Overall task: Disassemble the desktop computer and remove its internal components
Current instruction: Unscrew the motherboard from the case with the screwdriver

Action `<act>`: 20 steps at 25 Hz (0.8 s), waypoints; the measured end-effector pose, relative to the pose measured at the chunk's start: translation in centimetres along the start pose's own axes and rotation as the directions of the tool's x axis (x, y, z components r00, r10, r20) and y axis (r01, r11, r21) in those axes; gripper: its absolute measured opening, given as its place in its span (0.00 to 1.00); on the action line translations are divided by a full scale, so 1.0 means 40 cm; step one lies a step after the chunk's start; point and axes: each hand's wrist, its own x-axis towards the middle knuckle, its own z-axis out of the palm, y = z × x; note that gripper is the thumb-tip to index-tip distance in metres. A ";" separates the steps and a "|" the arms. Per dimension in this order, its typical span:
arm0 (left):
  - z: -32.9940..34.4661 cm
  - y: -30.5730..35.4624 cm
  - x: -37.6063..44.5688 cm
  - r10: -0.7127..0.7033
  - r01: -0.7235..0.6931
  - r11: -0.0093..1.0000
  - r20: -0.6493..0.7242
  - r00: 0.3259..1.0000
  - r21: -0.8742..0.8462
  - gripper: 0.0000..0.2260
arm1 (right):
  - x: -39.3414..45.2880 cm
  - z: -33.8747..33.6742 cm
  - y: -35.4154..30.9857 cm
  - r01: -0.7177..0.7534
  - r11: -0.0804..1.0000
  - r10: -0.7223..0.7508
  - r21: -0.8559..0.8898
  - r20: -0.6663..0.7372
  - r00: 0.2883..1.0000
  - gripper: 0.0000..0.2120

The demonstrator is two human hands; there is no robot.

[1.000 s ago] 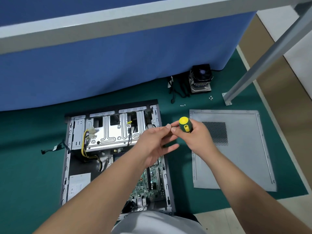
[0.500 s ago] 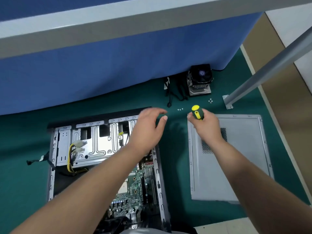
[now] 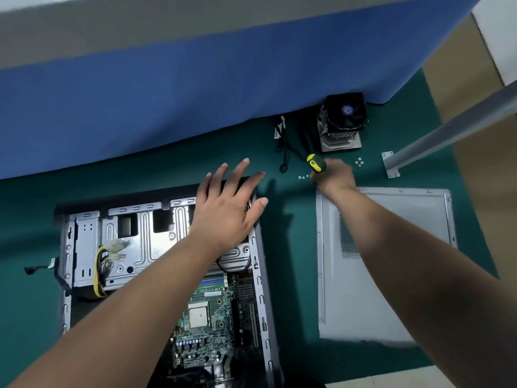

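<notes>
The open computer case [image 3: 67, 247] lies flat on the green mat, with its metal drive cage [image 3: 145, 242] at the far end and the green motherboard [image 3: 212, 317] nearer to me. My left hand [image 3: 229, 208] is spread flat, fingers straight, over the case's far right corner. My right hand [image 3: 333, 177] grips a yellow and green screwdriver [image 3: 316, 163] down at the mat, beside a few loose screws [image 3: 302, 177]. The screwdriver's tip is hidden by the hand.
The removed grey side panel [image 3: 391, 275] lies right of the case. A CPU cooler with fan [image 3: 342, 121] and black cables [image 3: 282, 152] sit by the blue partition [image 3: 195, 93]. More screws [image 3: 359, 162] lie near a grey table leg [image 3: 447, 130].
My hands separated. The right hand carried the screwdriver away to the far right, down beside the loose screws. The left hand opened flat over the case's far corner.
</notes>
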 end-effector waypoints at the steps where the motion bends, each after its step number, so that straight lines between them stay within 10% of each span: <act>1: 0.003 0.001 -0.002 0.002 -0.002 1.000 -0.020 1.000 0.002 0.22 | 0.000 0.005 -0.001 -0.005 1.000 0.004 -0.012 -0.007 1.000 0.08; 11: -0.018 0.001 0.009 -0.014 0.020 0.999 0.116 0.993 -0.047 0.24 | -0.106 -0.057 -0.006 0.071 0.965 -0.061 0.252 -0.047 0.997 0.08; 14: -0.053 0.002 0.020 -0.025 0.061 0.991 0.280 0.960 -0.120 0.26 | -0.258 -0.094 -0.043 0.000 0.635 -0.114 0.773 0.094 0.989 0.13; 20: -0.164 0.104 -0.164 0.073 -0.009 0.771 0.073 0.995 -0.637 0.20 | -0.527 -0.125 -0.074 -0.106 0.148 -0.278 0.983 0.144 0.950 0.06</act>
